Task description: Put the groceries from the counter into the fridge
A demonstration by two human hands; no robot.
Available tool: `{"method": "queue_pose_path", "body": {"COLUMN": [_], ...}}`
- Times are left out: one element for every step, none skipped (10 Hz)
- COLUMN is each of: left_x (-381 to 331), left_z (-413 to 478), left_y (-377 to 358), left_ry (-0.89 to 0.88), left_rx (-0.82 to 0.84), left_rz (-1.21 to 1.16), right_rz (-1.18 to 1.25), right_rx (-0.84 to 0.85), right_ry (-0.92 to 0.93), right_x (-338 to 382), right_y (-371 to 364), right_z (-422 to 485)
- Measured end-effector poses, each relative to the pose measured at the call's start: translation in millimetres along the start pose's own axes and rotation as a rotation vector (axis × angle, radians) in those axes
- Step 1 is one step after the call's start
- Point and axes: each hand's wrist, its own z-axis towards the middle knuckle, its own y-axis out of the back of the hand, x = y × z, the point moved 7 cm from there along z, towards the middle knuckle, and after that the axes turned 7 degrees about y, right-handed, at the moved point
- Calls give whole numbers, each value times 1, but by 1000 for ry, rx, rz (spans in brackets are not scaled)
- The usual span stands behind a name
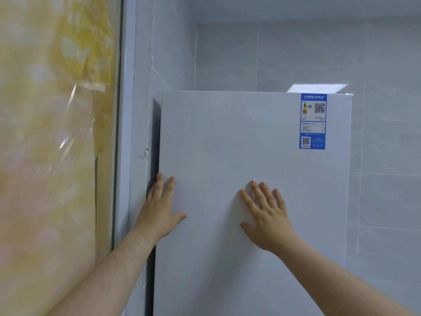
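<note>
Fridge door (pixel 227 144): closed; groceries out of view. Hands apart, empty. Left hand (pixel 159 208) flat at door's left edge; right hand (pixel 266 215) flat mid-door, below energy label (pixel 312 120). Risk: left fingers (pixel 159 181) could catch in edge gap.

Smooth matt fridge door (pixel 239 156) under my palms.
Its blue label (pixel 312 121) looks glossy; the wall tiles (pixel 387 65) at upper right are smooth, and clear plastic film (pixel 57 124) at left shines.

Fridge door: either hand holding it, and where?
Right hand holds nothing, flat on the fridge door. Left hand lies at its left edge, two fingers flat; the rest hidden past the edge, so a grip cannot be told.
</note>
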Motion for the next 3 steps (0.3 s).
{"method": "queue_pose_path", "body": {"left_x": [-7, -19, -34], "left_z": [-4, -11, -16], "left_y": [9, 15, 12], "left_ry": [17, -10, -37], "left_rx": [0, 18, 158], "left_rz": [38, 68, -24], "right_rz": [48, 144, 347], "right_rx": [23, 62, 263], "right_ry": [27, 59, 12], "right_x": [-2, -5, -12], "right_y": [5, 20, 33], "right_z": [-1, -1, -5]}}
